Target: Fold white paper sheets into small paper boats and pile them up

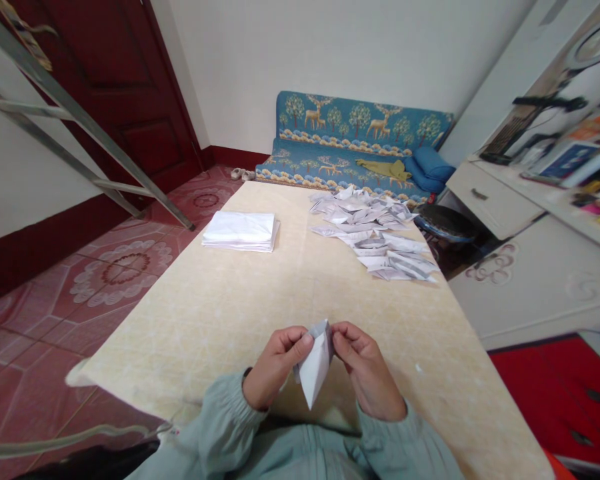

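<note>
Between my two hands, over the near edge of the table [220, 313], is a folded piece of paper [315, 368] with its pointed end aimed down toward me. My left hand [279, 363] pinches its left side, thumb on top. The right side is gripped by the thumb and fingers of my right hand [364, 365]. A pile of folded paper pieces [370, 223] with printed marks lies at the far right of the table. At the far left rests a stack of white paper sheets [240, 230].
Behind the table stands a blue patterned sofa [320, 160] with a yellow cloth [385, 169] on it. A metal ladder [87, 127] leans at the left near a dark red door [125, 80]. To the right are a white cabinet [525, 267] and a dark round stool [445, 223].
</note>
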The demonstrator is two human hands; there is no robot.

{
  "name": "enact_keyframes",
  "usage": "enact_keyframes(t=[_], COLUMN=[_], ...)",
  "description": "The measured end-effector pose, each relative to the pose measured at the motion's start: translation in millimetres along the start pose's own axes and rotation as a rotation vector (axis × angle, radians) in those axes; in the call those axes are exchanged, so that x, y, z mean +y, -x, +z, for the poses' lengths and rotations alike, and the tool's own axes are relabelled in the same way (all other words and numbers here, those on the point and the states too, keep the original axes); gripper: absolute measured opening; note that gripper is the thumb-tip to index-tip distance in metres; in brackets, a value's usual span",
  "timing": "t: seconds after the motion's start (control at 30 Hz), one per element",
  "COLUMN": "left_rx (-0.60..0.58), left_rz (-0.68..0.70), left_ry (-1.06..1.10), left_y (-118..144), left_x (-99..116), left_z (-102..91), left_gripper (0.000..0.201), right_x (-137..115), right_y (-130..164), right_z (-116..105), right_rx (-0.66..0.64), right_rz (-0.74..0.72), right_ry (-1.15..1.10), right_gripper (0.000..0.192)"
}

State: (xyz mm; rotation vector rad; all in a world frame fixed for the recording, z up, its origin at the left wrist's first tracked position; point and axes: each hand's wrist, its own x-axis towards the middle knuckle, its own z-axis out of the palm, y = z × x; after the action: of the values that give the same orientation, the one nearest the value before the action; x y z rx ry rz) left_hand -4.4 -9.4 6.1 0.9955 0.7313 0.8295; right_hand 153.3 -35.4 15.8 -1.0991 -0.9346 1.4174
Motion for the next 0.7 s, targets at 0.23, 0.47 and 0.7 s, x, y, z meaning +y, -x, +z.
enact_keyframes(t=[0.23,0.47,0.7], left_rx=[0.001,0.213,0.231], left_rz=[0.244,0.225,0.245], left_ry=[-0.269,-0.246,-0.128], left_y=[6,7,6], left_x=[17,12,11], left_z=[7.7,14.7,14.2], left_gripper=[0.052,0.017,0.013], right_x=[-5,-7,-7], right_y=[3,5,1], right_z=[6,13,9], right_rx=[0.104,0.125,0.102], right_rz=[-0.061,-0.044,-0.033], right_ry=[0.034,-0.031,0.054], right_gripper=[0.016,0.020,0.023])
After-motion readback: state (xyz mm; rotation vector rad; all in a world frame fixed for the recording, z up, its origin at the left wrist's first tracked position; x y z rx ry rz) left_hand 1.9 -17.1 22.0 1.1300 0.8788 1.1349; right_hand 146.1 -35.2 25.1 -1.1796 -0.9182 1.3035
